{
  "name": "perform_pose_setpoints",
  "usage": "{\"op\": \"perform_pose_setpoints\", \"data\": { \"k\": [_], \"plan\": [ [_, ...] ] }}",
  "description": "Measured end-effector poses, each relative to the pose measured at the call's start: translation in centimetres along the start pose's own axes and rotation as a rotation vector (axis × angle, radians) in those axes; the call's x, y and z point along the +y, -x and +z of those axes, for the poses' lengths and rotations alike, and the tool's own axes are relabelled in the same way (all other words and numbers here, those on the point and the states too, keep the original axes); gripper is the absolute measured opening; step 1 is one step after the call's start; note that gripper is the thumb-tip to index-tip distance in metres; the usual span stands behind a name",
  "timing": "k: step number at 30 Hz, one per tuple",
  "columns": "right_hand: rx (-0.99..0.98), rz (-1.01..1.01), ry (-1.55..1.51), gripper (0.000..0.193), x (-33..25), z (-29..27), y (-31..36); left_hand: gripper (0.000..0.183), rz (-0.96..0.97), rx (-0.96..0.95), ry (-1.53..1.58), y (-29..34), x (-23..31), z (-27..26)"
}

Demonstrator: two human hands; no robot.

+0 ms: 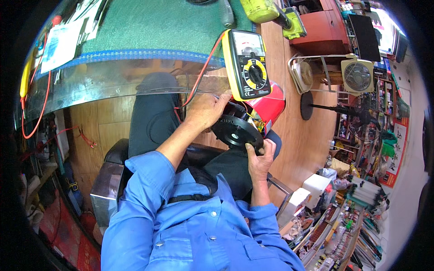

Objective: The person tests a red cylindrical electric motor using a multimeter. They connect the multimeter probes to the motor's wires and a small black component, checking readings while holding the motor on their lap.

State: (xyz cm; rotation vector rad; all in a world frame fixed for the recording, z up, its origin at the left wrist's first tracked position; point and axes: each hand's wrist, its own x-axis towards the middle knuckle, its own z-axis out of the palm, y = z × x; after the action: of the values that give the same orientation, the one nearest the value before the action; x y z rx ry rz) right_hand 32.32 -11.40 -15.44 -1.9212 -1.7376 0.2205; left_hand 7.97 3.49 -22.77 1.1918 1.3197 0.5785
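Fingers [250,149] on disc [236,133] — round, black

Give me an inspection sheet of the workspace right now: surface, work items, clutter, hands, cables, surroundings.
Surface: green mat with a blue border on the table.
Work items: black disc in front of the person; red housing beside it; yellow-and-black meter near the table edge.
Clutter: white paper at left; green power tool at the far right.
Hands: right hand grips the disc's rim; left hand is by the meter and disc, its grip unclear.
Cables: red lead runs by the meter; another red lead hangs at left.
Surroundings: wooden floor; box fan at right.
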Motion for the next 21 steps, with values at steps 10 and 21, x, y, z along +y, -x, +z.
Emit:
{"op": "perform_pose_setpoints", "data": {
  "k": [10,21],
  "plan": [
    [-0.285,-0.179,0.119,0.042,-2.1,-5.1,-5.2,0.034,0.728,0.083,-0.238,1.2,5.0,0.6],
    [-0.270,-0.252,0.192,0.042,-4.8,-3.5,-4.9,0.044,0.925,-0.204,-0.298,-4.0,2.9,0.7]
  ]
}}
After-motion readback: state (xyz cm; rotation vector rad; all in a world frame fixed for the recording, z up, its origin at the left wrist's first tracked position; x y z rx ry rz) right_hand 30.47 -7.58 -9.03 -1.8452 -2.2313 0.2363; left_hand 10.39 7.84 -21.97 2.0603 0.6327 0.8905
